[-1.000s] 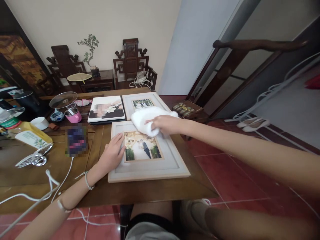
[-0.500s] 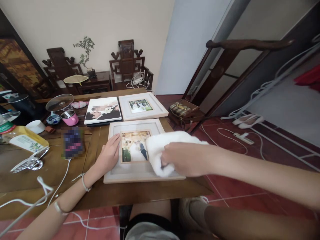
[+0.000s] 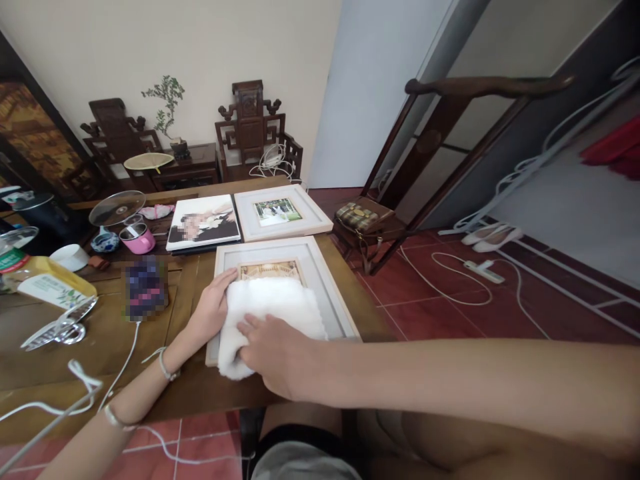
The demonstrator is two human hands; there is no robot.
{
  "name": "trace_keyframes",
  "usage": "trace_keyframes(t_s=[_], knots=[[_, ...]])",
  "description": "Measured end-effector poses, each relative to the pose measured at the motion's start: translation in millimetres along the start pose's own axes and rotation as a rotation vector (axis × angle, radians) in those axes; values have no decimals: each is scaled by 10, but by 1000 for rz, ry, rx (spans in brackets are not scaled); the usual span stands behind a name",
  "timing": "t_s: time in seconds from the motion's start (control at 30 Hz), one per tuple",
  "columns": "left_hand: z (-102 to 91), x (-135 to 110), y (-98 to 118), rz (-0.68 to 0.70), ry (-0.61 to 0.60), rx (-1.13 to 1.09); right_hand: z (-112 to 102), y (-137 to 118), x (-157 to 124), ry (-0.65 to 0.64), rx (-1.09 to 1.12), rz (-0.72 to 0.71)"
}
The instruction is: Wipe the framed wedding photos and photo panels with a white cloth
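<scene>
A pale picture frame (image 3: 320, 260) lies flat near the table's front edge, with a small photo at its centre. The folded white cloth (image 3: 280, 300) is spread over the lower left of this frame and hides most of the photo; only its decorated top strip shows. My right hand (image 3: 280, 353) grips the cloth, its fingers partly sunk in the fold and pressing on the frame. Along the frame's left side rests my left hand (image 3: 215, 303), its fingers stretched out flat on the border beside the cloth.
Behind lie a second picture frame (image 3: 315, 213) and a photo album (image 3: 227, 233). At left are a pink cup (image 3: 140, 241), a yellow bottle (image 3: 75, 273), a hair claw clip (image 3: 65, 327) and white cables (image 3: 85, 373). A wooden chair (image 3: 435, 140) with a checked bag (image 3: 357, 215) stands right.
My right hand has swept the cloth leftward and nearer to me, from the frame's right side across the photo. My left hand has stayed on the left side.
</scene>
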State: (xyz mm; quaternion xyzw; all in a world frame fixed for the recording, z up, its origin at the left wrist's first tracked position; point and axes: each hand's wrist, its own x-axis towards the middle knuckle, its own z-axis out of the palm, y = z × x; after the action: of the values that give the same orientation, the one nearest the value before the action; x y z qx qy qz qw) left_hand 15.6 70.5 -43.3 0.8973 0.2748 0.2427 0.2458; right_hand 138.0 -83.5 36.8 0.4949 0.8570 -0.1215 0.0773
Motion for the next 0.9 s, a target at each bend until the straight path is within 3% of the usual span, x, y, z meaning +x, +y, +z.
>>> trace_keyframes(t_s=[0.2, 0.4, 0.47, 0.57, 0.63, 0.73, 0.9], knots=[[21, -16, 1, 27, 3, 56, -176, 153, -229, -68, 19, 30], [41, -43, -52, 54, 6, 69, -343, 483, -487, -187, -24, 362], [47, -50, -71, 46, 10, 63, -324, 670, -534, -128, -79, 468], [59, -59, -80, 38, 18, 68, -249, 976, -532, 72, -228, 566], [59, -61, -72, 35, 22, 74, -192, 1143, -454, 145, -293, 562], [43, -59, -52, 52, 18, 71, -115, 1253, -236, 140, -294, 512], [24, -58, -37, 77, 41, 44, -17, 1022, 106, 132, -277, 376]])
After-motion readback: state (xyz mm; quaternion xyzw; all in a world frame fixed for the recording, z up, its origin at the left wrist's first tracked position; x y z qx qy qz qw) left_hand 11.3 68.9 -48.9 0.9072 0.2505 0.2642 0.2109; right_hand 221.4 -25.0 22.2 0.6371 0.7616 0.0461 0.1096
